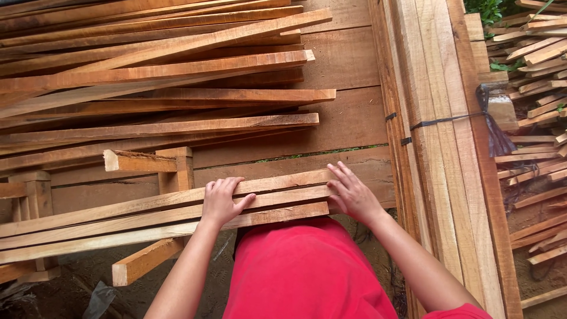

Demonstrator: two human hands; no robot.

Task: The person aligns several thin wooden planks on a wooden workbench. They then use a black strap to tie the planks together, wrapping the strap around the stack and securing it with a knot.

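Evidently both hands, left (220, 201) and right (353, 194), lay flat, grasping nothing, on slats (147, 220); uneven pushing could have slid them off the rack (177, 168).

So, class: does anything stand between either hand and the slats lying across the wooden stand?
Nothing visible does. The left hand lies flat on the slats, and the right hand presses against their ends. Both touch the wood directly, above the wooden stand.
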